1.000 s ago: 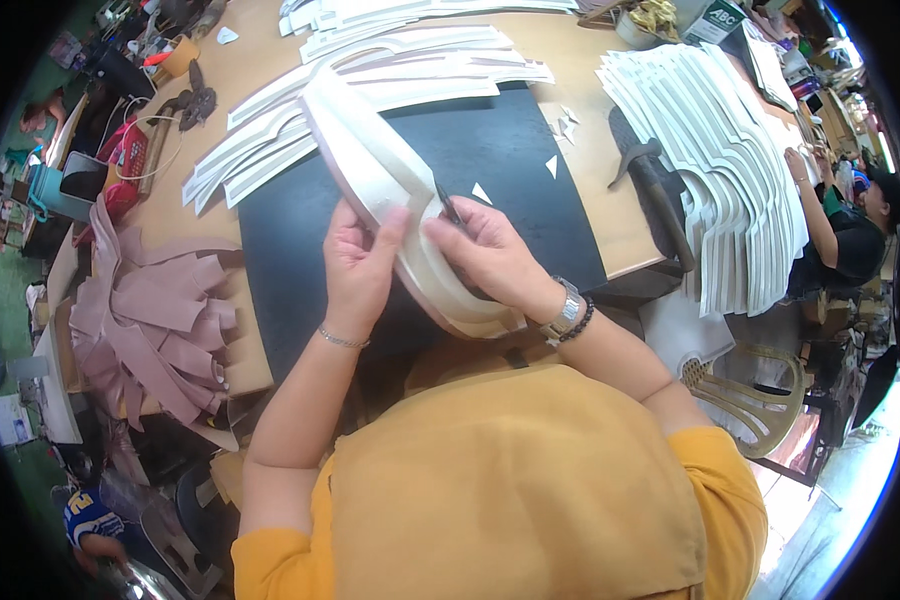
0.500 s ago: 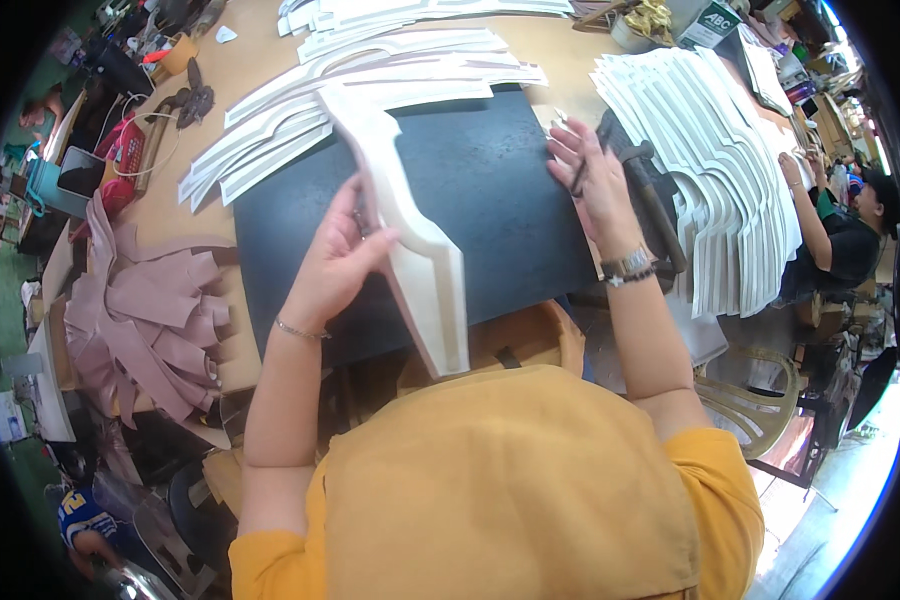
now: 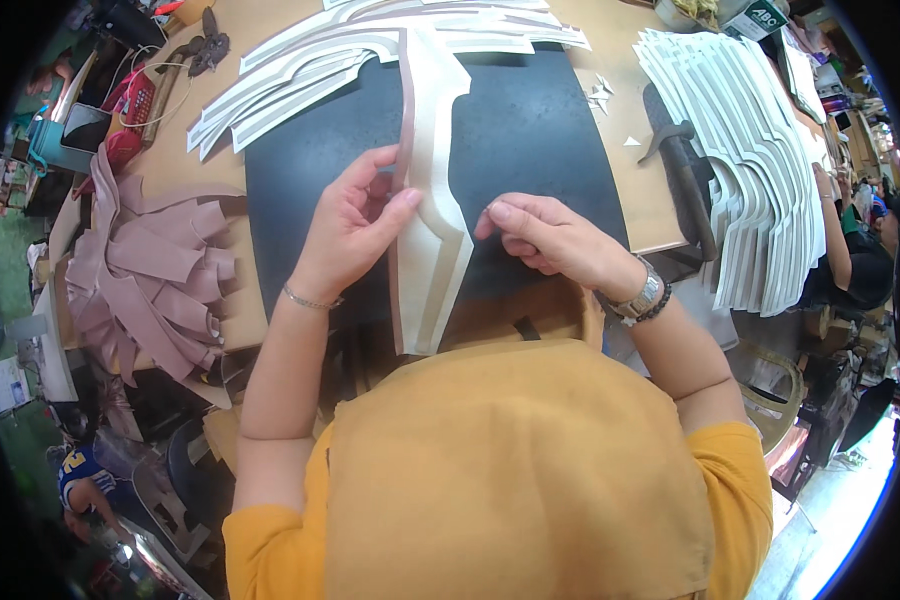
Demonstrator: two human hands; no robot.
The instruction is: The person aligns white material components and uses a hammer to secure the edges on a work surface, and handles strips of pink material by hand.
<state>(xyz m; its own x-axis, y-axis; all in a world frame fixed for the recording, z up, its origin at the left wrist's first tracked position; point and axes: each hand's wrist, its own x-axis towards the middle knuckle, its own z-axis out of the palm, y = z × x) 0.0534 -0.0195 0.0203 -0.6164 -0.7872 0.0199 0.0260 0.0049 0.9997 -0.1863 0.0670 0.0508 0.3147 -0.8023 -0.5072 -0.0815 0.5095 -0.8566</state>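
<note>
"Since half a second ago the right grip (image 3: 565, 235) has come leftward, close to the cream strip (image 3: 432, 200). What's around it?"

"Left to right: fanned mauve strips (image 3: 155, 280), then a black mat (image 3: 300, 180) on the wooden desk (image 3: 610, 50). White-and-grey cut pieces (image 3: 315, 90) lie behind; the cream strip's far end overlaps them in view. Past the mat come white scraps (image 3: 600, 93), a dark curved tool (image 3: 692, 190) and a tall fan of white pieces (image 3: 750, 180)."

"Any writing?"

"Yellow numbering on a blue shirt (image 3: 85, 472), lower left; pale capitals on a green container (image 3: 758, 20), upper right."

"And the strip itself?"

"Held over the mat, clamped in the left grip (image 3: 360, 225), thumb on top. Mauve left border, beige band, stepped right edge."

"Right grip?"

"Fingers curled, thumb near forefinger; I can't tell whether anything is pinched there."
</note>
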